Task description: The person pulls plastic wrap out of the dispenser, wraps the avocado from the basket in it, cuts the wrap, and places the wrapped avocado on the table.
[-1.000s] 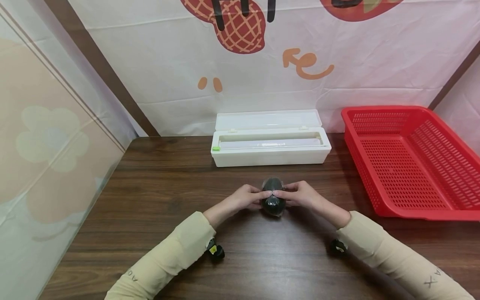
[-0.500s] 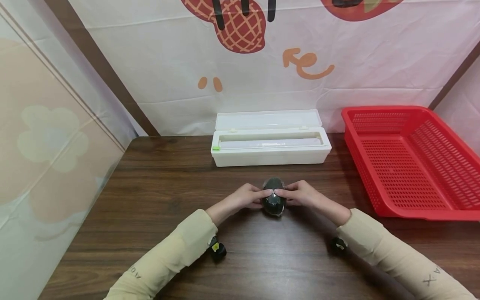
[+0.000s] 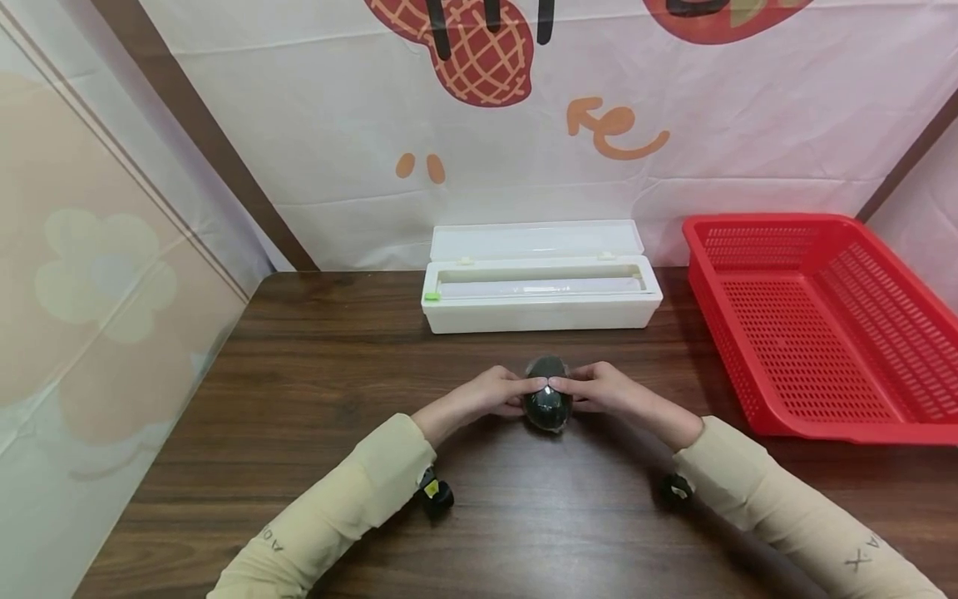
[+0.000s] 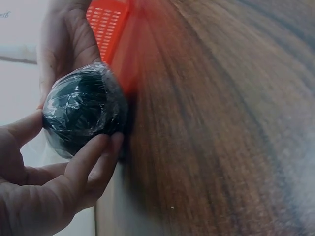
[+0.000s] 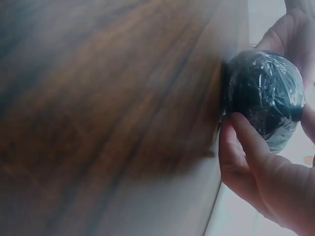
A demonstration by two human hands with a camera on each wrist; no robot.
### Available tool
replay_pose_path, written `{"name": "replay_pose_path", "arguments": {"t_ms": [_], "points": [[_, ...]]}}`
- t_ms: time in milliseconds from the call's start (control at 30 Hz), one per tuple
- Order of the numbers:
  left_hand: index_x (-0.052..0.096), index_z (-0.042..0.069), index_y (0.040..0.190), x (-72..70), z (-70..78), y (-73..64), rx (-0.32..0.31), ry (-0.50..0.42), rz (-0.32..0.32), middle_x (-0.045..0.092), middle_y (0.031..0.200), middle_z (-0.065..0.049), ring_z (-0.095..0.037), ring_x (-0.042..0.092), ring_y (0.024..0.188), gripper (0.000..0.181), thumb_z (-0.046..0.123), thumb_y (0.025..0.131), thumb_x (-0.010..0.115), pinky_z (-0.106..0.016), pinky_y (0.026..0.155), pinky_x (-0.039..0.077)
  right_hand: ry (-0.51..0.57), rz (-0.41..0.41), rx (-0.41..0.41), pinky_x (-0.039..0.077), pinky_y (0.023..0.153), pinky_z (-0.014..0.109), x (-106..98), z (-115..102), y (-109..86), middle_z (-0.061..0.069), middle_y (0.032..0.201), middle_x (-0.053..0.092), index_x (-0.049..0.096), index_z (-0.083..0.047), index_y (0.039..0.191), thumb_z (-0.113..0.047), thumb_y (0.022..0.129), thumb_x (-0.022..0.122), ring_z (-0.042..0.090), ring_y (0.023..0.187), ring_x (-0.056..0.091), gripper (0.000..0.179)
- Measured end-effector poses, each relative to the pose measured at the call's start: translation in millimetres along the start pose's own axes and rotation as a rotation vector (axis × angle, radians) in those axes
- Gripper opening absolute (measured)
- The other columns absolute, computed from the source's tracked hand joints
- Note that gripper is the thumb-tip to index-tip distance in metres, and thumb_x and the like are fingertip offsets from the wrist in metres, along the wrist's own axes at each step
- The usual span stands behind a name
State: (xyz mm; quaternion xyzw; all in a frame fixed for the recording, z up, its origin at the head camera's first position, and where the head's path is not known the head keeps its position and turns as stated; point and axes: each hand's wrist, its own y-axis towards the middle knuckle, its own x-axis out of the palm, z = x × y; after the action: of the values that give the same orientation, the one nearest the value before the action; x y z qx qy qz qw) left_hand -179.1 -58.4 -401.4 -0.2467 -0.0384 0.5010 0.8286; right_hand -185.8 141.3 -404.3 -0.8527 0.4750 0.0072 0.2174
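A dark green, egg-shaped avocado [image 3: 549,408] in clear cling film is held low at the table, in the middle of the head view. My left hand [image 3: 496,391] grips its left side and my right hand [image 3: 604,389] its right side. Both thumbs meet on top, tip to tip, while the other fingers curl round the sides. In the left wrist view the film on the avocado [image 4: 81,105] looks creased and shiny. Fingertips [image 5: 236,120] of the right hand press low on its side in the right wrist view. The underside is hidden.
Behind the hands stands a white cling film dispenser [image 3: 542,316], lid raised, with a roll inside and a green tab at its left end. A red plastic basket [image 3: 722,349] occupies the right side of the brown wooden table [image 3: 314,374]. A printed cloth hangs behind.
Both hands keep their hold on the wrapped avocado with thumbs on top. They and the avocado have shifted only very slightly to the right.
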Motion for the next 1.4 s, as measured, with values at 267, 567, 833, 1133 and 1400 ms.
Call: {"name": "replay_pose_path", "arguments": {"t_ms": [267, 567, 833, 1133, 1400], "points": [[0.056, -0.015, 0.110, -3.8, 1.3, 0.2, -0.007, 0.026, -0.023, 0.062, 0.104, -0.019, -0.024, 0.062, 0.096, 0.045, 0.026, 0.092, 0.054, -0.031, 0.082, 0.051, -0.073, -0.004, 0.052, 0.049, 0.085, 0.032, -2.7, -5.3, 2.0, 0.034, 0.128, 0.042, 0.029, 0.021, 0.130, -0.031, 0.091, 0.054, 0.028, 0.107, 0.054, 0.069], [0.053, -0.016, 0.113, -10.8, 2.1, 1.8, -0.011, 0.058, -0.011, 0.064, 0.101, -0.022, -0.026, 0.062, 0.097, 0.051, 0.030, 0.092, 0.052, -0.032, 0.082, 0.051, -0.171, 0.065, -0.006, 0.051, 0.081, 0.031, -9.2, -9.9, 3.2, 0.024, 0.102, 0.062, 0.038, 0.020, 0.125, -0.034, 0.093, 0.050, 0.024, 0.092, 0.062, 0.064], [0.050, -0.017, 0.116, -15.0, 2.7, 3.4, -0.004, 0.062, 0.003, 0.063, 0.102, -0.023, -0.029, 0.061, 0.099, 0.051, 0.029, 0.093, 0.051, -0.033, 0.084, 0.050, -0.205, 0.185, -0.059, 0.052, 0.079, 0.032, -15.6, -13.6, 4.7, 0.021, 0.095, 0.063, 0.046, 0.016, 0.121, -0.033, 0.092, 0.052, 0.024, 0.088, 0.061, 0.057], [0.051, -0.016, 0.115, -21.7, 9.7, 3.3, 0.000, 0.132, 0.070, 0.063, 0.101, -0.023, -0.028, 0.063, 0.096, 0.050, 0.028, 0.093, 0.052, -0.031, 0.081, 0.051, -0.479, 0.321, -0.128, 0.043, 0.091, 0.043, -26.7, -24.9, 4.2, 0.021, 0.114, 0.059, 0.051, 0.006, 0.122, -0.036, 0.090, 0.053, 0.031, 0.107, 0.054, 0.052], [0.051, -0.014, 0.117, -30.5, 18.0, 0.7, 0.003, 0.216, 0.099, 0.062, 0.102, -0.022, -0.028, 0.062, 0.095, 0.050, 0.030, 0.092, 0.053, -0.031, 0.080, 0.052, -0.501, 0.467, -0.246, 0.046, 0.086, 0.043, -37.1, -46.3, 7.5, 0.024, 0.110, 0.060, 0.052, 0.009, 0.118, -0.020, 0.090, 0.055, 0.034, 0.102, 0.057, 0.041]]}}
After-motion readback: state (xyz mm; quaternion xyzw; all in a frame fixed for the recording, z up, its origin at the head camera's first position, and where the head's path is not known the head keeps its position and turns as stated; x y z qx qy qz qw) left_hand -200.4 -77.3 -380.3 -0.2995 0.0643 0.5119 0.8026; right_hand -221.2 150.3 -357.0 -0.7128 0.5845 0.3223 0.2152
